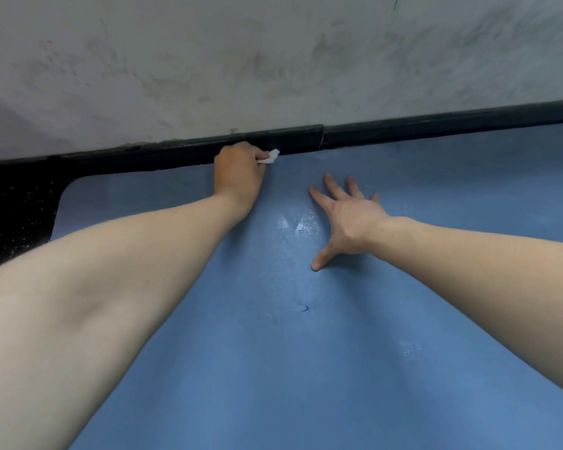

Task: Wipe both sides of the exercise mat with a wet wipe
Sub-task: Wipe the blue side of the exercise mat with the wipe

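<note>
A blue exercise mat (306,368) lies flat on the floor and fills most of the view. My left hand (239,173) is stretched to the mat's far edge and grips a small white wet wipe (270,156), which sticks out to the right of the fingers. My right hand (346,219) rests flat on the mat with its fingers spread, to the right of the left hand. Shiny wet patches show on the mat near the right hand's thumb and further right.
A black skirting board (403,131) runs along the mat's far edge under a stained grey wall (273,60). Dark speckled floor (20,216) shows left of the mat's rounded corner. A small dent (305,308) marks the mat's middle.
</note>
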The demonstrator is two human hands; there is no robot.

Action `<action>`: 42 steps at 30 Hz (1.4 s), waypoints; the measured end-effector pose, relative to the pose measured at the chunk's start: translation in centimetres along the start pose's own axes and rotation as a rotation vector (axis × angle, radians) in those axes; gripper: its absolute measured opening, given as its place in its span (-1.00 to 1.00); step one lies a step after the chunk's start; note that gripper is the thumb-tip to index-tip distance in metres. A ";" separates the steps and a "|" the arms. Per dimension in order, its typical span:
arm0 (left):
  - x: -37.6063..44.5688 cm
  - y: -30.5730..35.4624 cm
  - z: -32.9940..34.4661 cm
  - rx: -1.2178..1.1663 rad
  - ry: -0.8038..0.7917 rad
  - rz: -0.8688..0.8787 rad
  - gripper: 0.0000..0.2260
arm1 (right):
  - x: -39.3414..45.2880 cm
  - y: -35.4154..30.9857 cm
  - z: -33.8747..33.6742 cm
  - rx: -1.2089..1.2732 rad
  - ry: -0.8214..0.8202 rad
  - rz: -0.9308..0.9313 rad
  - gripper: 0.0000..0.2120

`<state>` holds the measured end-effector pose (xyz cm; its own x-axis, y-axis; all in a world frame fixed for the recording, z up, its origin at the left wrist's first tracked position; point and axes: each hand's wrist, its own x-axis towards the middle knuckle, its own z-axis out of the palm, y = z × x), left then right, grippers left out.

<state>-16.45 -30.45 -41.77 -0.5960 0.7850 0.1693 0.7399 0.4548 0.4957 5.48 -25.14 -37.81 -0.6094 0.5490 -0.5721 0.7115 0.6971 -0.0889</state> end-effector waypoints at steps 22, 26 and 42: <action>0.0 2.3 -1.9 -0.466 -0.172 -0.142 -0.75 | 0.5 0.6 0.9 -0.010 0.012 -0.012 0.54; 1.3 1.2 -3.5 -0.436 -0.275 -0.305 -0.66 | 0.5 0.7 0.9 -0.003 0.003 -0.009 0.54; -2.1 1.8 2.3 0.115 -0.150 0.384 -0.72 | 0.7 0.9 1.3 0.037 -0.001 -0.002 0.53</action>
<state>-13.14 -30.33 -43.20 -0.2249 0.9552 0.1926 0.9343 0.1553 0.3209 6.14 -24.72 -39.38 -0.6101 0.5473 -0.5729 0.7230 0.6804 -0.1198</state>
